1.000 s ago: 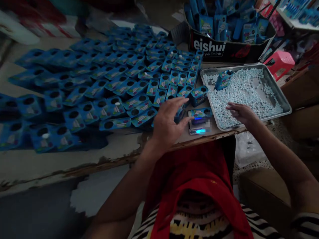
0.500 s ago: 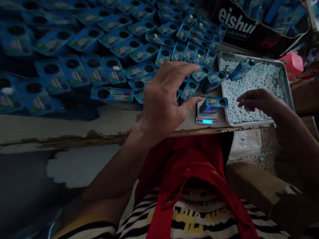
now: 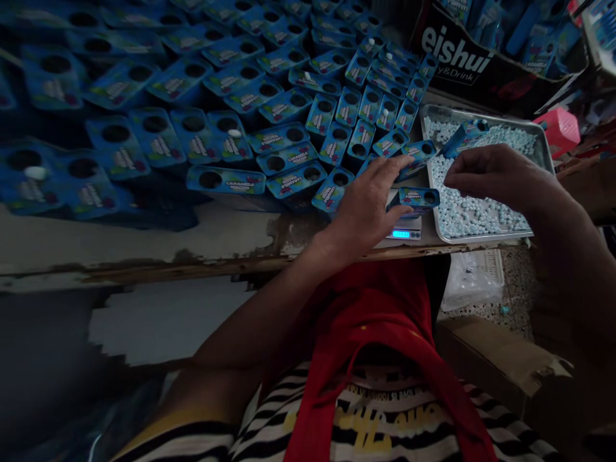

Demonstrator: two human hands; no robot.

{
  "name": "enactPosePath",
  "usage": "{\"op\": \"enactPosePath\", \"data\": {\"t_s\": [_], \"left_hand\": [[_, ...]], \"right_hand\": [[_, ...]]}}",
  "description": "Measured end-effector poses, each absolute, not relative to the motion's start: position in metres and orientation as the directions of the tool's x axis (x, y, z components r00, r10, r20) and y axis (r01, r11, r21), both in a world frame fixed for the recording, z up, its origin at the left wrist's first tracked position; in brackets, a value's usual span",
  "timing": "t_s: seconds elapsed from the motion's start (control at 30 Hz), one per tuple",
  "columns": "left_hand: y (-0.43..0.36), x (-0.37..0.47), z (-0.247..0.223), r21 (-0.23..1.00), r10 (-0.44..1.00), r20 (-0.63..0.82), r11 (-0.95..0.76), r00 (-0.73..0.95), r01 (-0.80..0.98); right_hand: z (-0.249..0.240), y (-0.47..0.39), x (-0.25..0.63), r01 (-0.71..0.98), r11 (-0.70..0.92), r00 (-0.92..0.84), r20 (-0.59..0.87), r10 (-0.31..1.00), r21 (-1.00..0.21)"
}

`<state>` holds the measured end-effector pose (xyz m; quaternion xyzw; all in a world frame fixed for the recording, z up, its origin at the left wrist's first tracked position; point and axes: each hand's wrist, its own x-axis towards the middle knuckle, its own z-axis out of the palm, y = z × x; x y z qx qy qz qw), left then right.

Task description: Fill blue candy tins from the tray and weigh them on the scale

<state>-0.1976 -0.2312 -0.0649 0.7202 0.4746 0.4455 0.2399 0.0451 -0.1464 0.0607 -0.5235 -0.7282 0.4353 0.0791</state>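
My left hand (image 3: pixel 363 208) is open, thumb and fingers spread at the left side of a blue candy box (image 3: pixel 418 197). That box stands upright on a small digital scale (image 3: pixel 407 233) with a lit blue display. My right hand (image 3: pixel 500 174) hovers over a metal tray (image 3: pixel 481 239) of small pale-blue candies (image 3: pixel 462 208). Its fingers are pinched together, and what lies between them is hidden. Another blue box (image 3: pixel 466 136) leans in the candies at the back of the tray.
Many blue boxes with round top holes, such as one near the table's front edge (image 3: pixel 226 180), fill the left and back. A black carton (image 3: pixel 462 70) stands behind the tray, and a pink container (image 3: pixel 558 131) to its right. Cardboard (image 3: pixel 500 359) lies below.
My left hand has moved right and slightly down, up to the box on the scale. My right hand has risen a little from the candies, its fingers now drawn together.
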Motion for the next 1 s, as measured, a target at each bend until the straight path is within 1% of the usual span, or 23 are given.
{"op": "enactPosePath", "data": {"t_s": [0.17,0.27,0.3,0.4,0.43,0.47,0.5,0.53,0.57,0.6,0.63,0.67,0.7,0.77,0.83,0.9,1.0], "left_hand": [[-0.228,-0.182,-0.079,0.789,0.889,0.441,-0.449,0.122,0.419],[-0.226,-0.166,-0.097,0.852,0.912,0.408,-0.399,0.048,0.340],[-0.225,-0.159,-0.104,0.878,0.924,0.382,-0.366,0.011,0.308],[-0.220,-0.141,-0.118,0.934,0.949,0.299,-0.270,-0.100,0.235],[-0.217,-0.137,-0.119,0.932,0.945,0.306,-0.272,-0.117,0.240],[-0.215,-0.135,-0.118,0.912,0.930,0.351,-0.313,-0.111,0.266],[-0.213,-0.133,-0.114,0.867,0.899,0.432,-0.390,-0.077,0.309],[-0.210,-0.132,-0.109,0.793,0.847,0.531,-0.492,-0.014,0.359],[-0.208,-0.133,-0.104,0.699,0.780,0.622,-0.594,0.071,0.398],[-0.205,-0.133,-0.100,0.602,0.706,0.689,-0.682,0.162,0.415],[-0.202,-0.134,-0.097,0.521,0.642,0.728,-0.747,0.241,0.414],[-0.199,-0.134,-0.095,0.468,0.600,0.743,-0.783,0.298,0.410],[-0.196,-0.134,-0.096,0.441,0.585,0.741,-0.794,0.330,0.418],[-0.191,-0.132,-0.100,0.434,0.609,0.724,-0.768,0.325,0.472],[-0.190,-0.130,-0.106,0.446,0.645,0.708,-0.725,0.288,0.525],[-0.194,-0.128,-0.107,0.449,0.656,0.706,-0.705,0.265,0.548],[-0.202,-0.128,-0.101,0.410,0.640,0.716,-0.710,0.280,0.573]], "right_hand": [[0.055,-0.145,0.048,0.640,0.053,-0.454,-0.322,0.831,-0.767],[0.048,-0.139,0.064,0.644,0.046,-0.407,-0.292,0.865,-0.764],[0.043,-0.138,0.070,0.645,0.061,-0.383,-0.253,0.888,-0.762],[0.019,-0.144,0.085,0.600,0.124,-0.277,-0.060,0.959,-0.790],[0.008,-0.150,0.087,0.555,0.105,-0.217,-0.022,0.976,-0.825],[-0.003,-0.157,0.087,0.484,0.047,-0.144,-0.026,0.989,-0.874],[-0.013,-0.166,0.084,0.379,-0.046,-0.065,-0.077,0.995,-0.924],[-0.023,-0.175,0.080,0.242,-0.164,0.004,-0.168,0.986,-0.956],[-0.030,-0.183,0.075,0.083,-0.286,0.044,-0.283,0.958,-0.955],[-0.035,-0.191,0.070,-0.079,-0.393,0.048,-0.397,0.917,-0.916],[-0.038,-0.196,0.065,-0.221,-0.473,0.022,-0.489,0.872,-0.853],[-0.039,-0.201,0.060,-0.334,-0.522,-0.017,-0.549,0.836,-0.785],[-0.038,-0.203,0.056,-0.417,-0.548,-0.054,-0.582,0.812,-0.725],[-0.035,-0.205,0.052,-0.508,-0.555,-0.095,-0.598,0.796,-0.659],[-0.031,-0.203,0.052,-0.543,-0.546,-0.104,-0.594,0.798,-0.638],[-0.028,-0.201,0.054,-0.541,-0.560,-0.114,-0.605,0.788,-0.627],[-0.024,-0.200,0.059,-0.520,-0.579,-0.132,-0.611,0.781,-0.627]]}}
